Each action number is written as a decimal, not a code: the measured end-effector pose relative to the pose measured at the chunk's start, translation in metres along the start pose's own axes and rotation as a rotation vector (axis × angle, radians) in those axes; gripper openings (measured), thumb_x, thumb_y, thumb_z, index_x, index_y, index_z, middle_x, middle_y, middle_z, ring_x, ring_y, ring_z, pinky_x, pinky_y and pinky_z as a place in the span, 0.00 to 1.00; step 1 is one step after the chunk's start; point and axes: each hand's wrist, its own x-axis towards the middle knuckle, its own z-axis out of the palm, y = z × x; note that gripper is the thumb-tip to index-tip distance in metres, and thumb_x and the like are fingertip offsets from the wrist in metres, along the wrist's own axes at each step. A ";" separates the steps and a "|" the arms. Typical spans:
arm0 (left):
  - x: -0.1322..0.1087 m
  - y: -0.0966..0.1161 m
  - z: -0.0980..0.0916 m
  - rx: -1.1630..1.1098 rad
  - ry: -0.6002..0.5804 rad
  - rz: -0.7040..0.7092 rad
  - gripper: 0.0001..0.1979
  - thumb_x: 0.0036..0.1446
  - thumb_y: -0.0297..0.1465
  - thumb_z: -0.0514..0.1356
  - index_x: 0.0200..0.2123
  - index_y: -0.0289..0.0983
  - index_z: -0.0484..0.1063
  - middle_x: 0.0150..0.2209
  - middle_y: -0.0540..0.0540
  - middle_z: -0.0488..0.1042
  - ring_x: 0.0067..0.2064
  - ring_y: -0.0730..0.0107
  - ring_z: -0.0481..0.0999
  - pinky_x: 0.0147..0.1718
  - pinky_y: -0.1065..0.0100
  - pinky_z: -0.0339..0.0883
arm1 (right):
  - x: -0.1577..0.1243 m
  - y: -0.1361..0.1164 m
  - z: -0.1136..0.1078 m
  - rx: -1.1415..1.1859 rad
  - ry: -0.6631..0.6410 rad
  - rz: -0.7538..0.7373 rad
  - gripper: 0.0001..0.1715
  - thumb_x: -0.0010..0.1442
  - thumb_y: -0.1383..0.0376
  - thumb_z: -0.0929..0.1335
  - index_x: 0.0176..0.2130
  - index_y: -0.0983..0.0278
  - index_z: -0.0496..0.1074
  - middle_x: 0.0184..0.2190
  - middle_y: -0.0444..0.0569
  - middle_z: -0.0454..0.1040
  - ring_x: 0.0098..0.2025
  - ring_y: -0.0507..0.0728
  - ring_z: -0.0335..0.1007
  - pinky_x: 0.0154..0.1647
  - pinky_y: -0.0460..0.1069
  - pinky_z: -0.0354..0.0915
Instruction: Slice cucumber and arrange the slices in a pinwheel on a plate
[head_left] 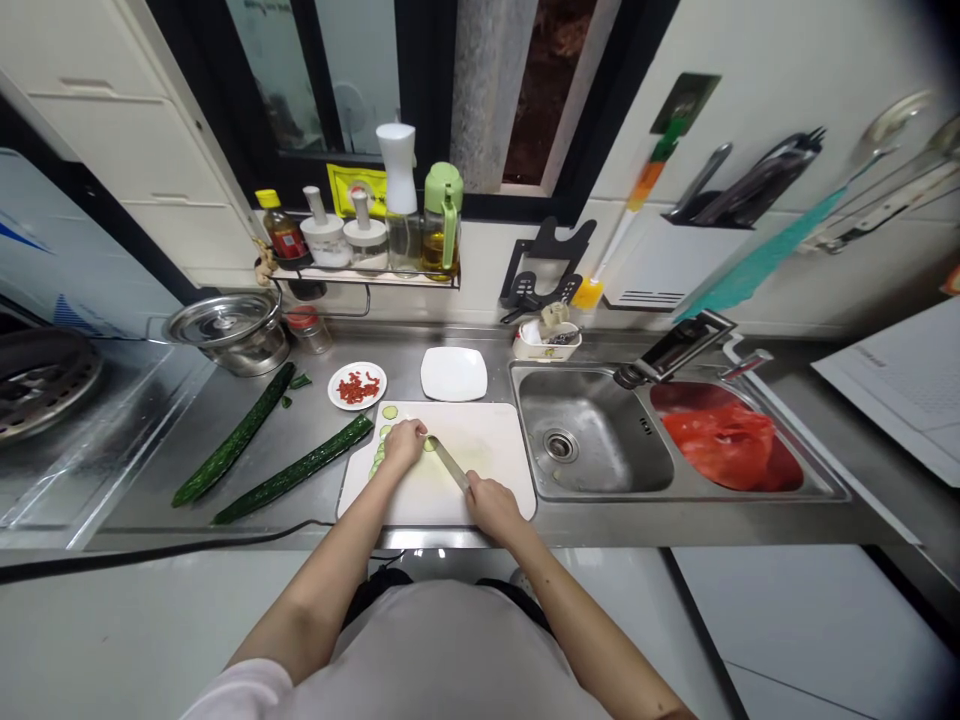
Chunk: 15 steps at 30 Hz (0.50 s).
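Over the white cutting board [495,430], my right hand [495,507] is closed around the handle of a knife [450,464]. The blade points up and left across the board. A pale green cucumber slice [430,443] is at the blade's tip. Right beside that slice is my left hand [405,444], its fingers drawn together; whether they pinch anything is hidden. More cucumber slices [390,412] lie along the board's left side, partly covered by my left hand and forearm. Two long dark green cucumbers [296,468] rest on the steel counter to the left.
Behind the board are a white plate [454,373] and a dish of chopped red pieces [358,387]. A lidded steel pot [232,330] is at back left. To the right is a sink [592,430] with a red plastic bag [724,445]. Bottles stand on a rack [360,275].
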 end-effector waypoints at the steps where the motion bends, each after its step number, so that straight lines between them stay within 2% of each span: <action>1: 0.000 0.000 0.000 -0.001 0.004 0.000 0.10 0.54 0.28 0.58 0.38 0.42 0.76 0.43 0.46 0.78 0.47 0.63 0.74 0.44 0.66 0.64 | 0.000 -0.001 -0.001 -0.001 -0.001 0.001 0.15 0.66 0.66 0.55 0.50 0.64 0.63 0.41 0.57 0.76 0.44 0.61 0.73 0.39 0.50 0.60; 15: 0.004 -0.005 0.005 0.007 0.001 -0.013 0.09 0.54 0.31 0.59 0.39 0.43 0.77 0.44 0.46 0.77 0.47 0.63 0.73 0.44 0.67 0.63 | 0.004 -0.016 -0.011 0.024 -0.083 -0.009 0.19 0.61 0.74 0.57 0.52 0.67 0.61 0.42 0.61 0.75 0.45 0.62 0.73 0.38 0.51 0.63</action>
